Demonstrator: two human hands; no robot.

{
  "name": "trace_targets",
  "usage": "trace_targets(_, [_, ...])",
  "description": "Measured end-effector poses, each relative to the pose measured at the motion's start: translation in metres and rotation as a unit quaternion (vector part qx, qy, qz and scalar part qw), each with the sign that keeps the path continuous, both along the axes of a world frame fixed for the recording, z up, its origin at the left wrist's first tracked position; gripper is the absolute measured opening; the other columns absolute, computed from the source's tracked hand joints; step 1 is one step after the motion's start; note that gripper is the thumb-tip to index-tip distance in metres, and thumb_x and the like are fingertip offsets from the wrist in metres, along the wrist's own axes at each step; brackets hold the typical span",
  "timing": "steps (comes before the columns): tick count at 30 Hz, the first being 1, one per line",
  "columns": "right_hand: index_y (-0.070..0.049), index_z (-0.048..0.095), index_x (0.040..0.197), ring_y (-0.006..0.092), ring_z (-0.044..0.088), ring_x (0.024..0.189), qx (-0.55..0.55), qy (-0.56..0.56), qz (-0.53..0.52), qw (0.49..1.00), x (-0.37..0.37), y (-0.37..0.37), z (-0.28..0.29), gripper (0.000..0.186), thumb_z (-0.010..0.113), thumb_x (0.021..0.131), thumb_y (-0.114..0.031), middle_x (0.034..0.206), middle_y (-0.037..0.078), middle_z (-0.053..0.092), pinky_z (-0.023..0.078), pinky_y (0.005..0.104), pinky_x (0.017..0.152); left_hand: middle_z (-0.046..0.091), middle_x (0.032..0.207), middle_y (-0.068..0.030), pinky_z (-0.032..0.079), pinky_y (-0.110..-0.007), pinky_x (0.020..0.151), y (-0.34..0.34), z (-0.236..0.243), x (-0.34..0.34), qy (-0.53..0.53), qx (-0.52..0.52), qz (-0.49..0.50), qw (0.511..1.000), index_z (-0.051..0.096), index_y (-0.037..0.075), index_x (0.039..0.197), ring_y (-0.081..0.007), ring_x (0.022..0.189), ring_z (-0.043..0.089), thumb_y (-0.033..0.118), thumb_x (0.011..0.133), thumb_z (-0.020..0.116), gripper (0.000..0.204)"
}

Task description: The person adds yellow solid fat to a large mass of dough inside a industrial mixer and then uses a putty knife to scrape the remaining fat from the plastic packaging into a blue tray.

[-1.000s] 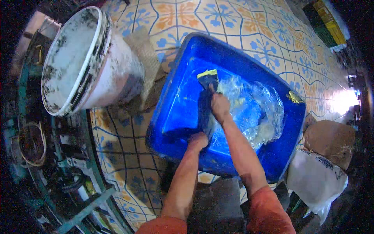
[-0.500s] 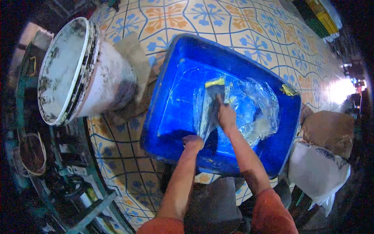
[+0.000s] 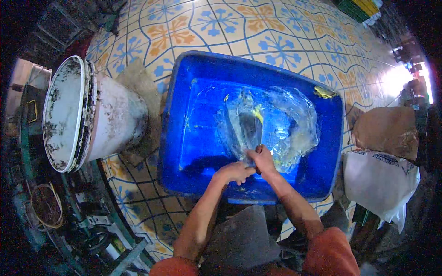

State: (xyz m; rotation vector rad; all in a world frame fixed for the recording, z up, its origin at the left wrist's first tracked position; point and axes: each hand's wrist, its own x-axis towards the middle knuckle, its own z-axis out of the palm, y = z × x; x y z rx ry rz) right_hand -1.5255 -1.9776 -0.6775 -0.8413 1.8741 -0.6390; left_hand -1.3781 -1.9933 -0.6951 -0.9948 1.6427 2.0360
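A wide blue plastic tub lies in front of me. In it rests a crumpled clear plastic bag. A narrower length of clear plastic nearer the middle covers a dark flat patch streaked with yellow residue; what the patch is, I cannot make out. My right hand is closed on the near end of this plastic. Just left of it and almost touching, my left hand has its fingers curled on the same gathered end.
A stained white bucket leans at the left on a brown flattened piece. Dark green metal framing runs along the lower left. Right of the tub sit a brown paper sack and a white sack. Patterned tiles surround the tub.
My right hand has slid from the dark patch down to the plastic's near end. My left hand has stayed close by, now beside the right. The view has shifted slightly.
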Motion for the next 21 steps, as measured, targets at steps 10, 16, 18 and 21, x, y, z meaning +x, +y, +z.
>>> trace_targets(10, [-0.008, 0.045, 0.086, 0.0093, 0.046, 0.057, -0.076, -0.106, -0.066, 0.989, -0.021, -0.001, 0.032, 0.029, 0.070, 0.072, -0.008, 0.069, -0.001, 0.044, 0.040, 0.0267, 0.049, 0.062, 0.103, -0.0143, 0.051, -0.041, 0.074, -0.081, -0.015, -0.012, 0.090, 0.224, 0.538, 0.808, 0.052, 0.005, 0.120, -0.0242, 0.086, 0.062, 0.069, 0.075, 0.054, 0.078])
trace_targets(16, [-0.009, 0.042, 0.083, 0.0110, 0.049, 0.048, -0.144, -0.007, -0.105, 0.984, -0.074, -0.020, 0.031, 0.024, 0.065, 0.078, -0.009, 0.061, -0.001, 0.044, 0.039, 0.0270, 0.042, 0.058, 0.071, -0.0021, 0.044, -0.025, 0.050, -0.104, 0.027, -0.009, 0.127, -0.084, 0.687, 0.710, 0.060, 0.004, 0.087, -0.0101, 0.060, 0.055, 0.025, 0.089, 0.055, 0.021])
trace_targets(18, [-0.007, 0.043, 0.084, 0.0101, 0.051, 0.050, -0.132, 0.113, -0.032, 0.984, -0.071, -0.032, 0.033, 0.025, 0.066, 0.078, -0.013, 0.061, 0.000, 0.045, 0.041, 0.0270, 0.043, 0.062, 0.069, -0.0035, 0.045, -0.026, 0.049, -0.084, 0.016, 0.029, 0.053, -0.153, 0.606, 0.779, 0.061, 0.003, 0.087, -0.0113, 0.057, 0.057, 0.025, 0.090, 0.053, 0.024])
trace_targets(21, [0.001, 0.050, 0.092, 0.0321, 0.063, 0.067, -0.055, 0.203, 0.068, 0.975, -0.090, -0.024, 0.005, 0.037, 0.067, 0.079, -0.030, 0.073, 0.017, 0.061, 0.047, 0.0420, 0.058, 0.066, 0.071, -0.0059, 0.047, -0.027, 0.048, -0.045, 0.000, 0.049, -0.140, -0.011, 0.446, 0.884, 0.062, 0.002, 0.087, -0.0136, 0.058, 0.061, 0.022, 0.088, 0.054, 0.022])
